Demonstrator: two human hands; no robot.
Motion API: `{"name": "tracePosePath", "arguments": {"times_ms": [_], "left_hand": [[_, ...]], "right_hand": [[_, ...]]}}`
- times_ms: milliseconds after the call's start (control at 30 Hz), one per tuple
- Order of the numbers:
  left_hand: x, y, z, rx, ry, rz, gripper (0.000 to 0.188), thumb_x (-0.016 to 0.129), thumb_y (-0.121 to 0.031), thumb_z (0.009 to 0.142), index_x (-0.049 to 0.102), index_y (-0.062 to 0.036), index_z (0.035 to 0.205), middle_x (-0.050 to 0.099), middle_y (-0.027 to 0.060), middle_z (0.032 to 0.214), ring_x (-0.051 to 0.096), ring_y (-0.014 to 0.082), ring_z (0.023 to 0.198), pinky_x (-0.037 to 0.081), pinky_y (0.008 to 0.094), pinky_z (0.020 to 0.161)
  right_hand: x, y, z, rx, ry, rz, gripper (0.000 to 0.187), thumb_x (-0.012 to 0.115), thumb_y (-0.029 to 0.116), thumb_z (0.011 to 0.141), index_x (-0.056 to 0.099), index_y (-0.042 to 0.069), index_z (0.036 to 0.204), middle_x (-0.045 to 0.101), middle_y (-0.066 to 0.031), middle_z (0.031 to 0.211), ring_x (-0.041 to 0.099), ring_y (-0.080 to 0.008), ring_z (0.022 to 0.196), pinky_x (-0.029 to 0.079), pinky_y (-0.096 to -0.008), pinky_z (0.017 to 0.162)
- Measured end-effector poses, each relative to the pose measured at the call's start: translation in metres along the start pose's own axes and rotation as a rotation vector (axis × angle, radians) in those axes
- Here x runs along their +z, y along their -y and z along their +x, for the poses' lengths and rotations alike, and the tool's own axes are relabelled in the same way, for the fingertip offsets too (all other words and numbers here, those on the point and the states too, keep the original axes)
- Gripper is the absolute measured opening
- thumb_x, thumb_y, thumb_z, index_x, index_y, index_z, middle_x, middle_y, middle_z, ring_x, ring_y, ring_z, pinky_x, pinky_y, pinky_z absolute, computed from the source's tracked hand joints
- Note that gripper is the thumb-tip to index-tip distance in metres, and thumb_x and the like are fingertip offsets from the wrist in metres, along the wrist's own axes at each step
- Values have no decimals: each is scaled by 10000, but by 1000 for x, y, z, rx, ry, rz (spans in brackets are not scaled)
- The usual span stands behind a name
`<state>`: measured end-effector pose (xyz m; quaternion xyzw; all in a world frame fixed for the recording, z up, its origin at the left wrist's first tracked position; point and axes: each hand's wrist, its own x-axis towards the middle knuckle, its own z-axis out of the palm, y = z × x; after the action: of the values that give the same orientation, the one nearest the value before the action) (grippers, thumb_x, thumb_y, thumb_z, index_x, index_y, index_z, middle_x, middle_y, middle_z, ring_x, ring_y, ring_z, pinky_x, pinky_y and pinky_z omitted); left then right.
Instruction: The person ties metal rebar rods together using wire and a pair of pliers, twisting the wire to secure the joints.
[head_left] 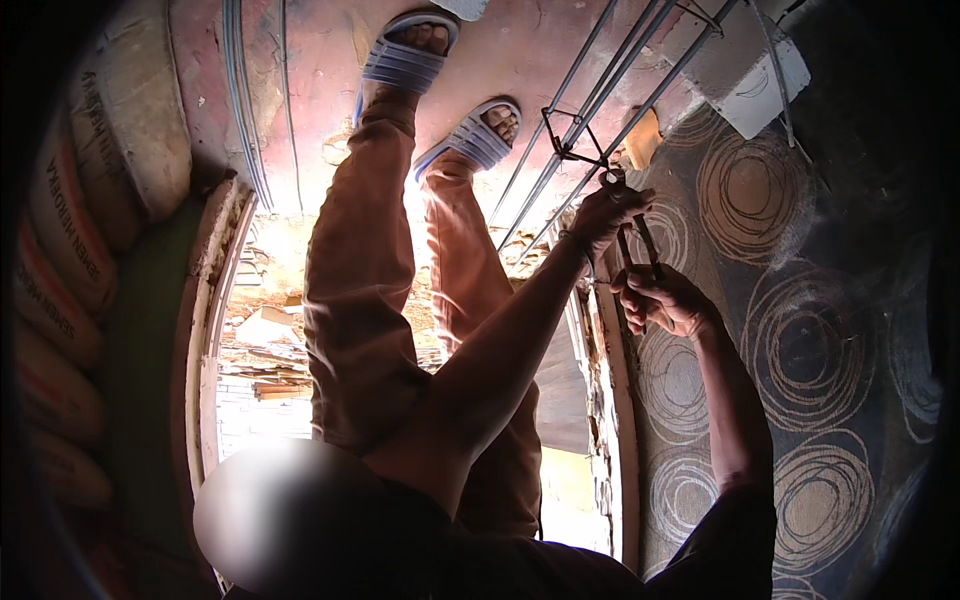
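My right hand (664, 302) is closed around the handles of a pair of pincers (645, 243); one handle looks reddish. The pincers' head points up toward a dark bent metal stirrup (565, 152) set around long steel rods (640, 118). Just above my right hand, my left hand (603, 218) is closed by the pincers' head and the stirrup's lower corner. Its fingers cross in front of the tool, and what they grip is hidden. A dark band circles my left wrist.
Patterned matting with circles (805, 340) covers the right side. Stacked sacks (75, 230) line the left. Thin rods (243, 110) lie on the reddish floor near my sandalled feet (405, 55). A pale, broken-edged slab (765, 90) is at upper right. Behind my legs is a bright doorway with a worn frame (612, 420).
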<state>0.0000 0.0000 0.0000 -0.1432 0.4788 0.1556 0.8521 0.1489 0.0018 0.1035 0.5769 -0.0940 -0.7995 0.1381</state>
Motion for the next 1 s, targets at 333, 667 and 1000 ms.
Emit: {"name": "tracePosePath", "arguments": {"times_ms": [333,667,1000], "left_hand": [[29,21,5,153,-264,-121,256,678,-210,872,571,16,925,594,82,719,648,196,644,563,346,638],[0,-3,-12,-85,20,214,284,661,-251,888,598,23,919,645,102,743,657,200,607,559,346,530],[13,-15,-31,-116,-165,542,291,665,-268,885,530,-10,877,545,38,658,542,124,510,466,308,446]], "right_hand": [[55,-42,4,-610,-1130,-1358,454,609,130,878,456,-39,1271,555,-187,1010,591,-322,871,491,-420,739],[41,-89,53,-413,466,733,479,706,411,835,589,20,1084,561,-59,631,567,-187,451,501,-342,410],[91,-60,35,-379,-641,-136,309,588,255,934,584,20,1136,649,-94,877,654,-169,767,535,-339,686]]}}
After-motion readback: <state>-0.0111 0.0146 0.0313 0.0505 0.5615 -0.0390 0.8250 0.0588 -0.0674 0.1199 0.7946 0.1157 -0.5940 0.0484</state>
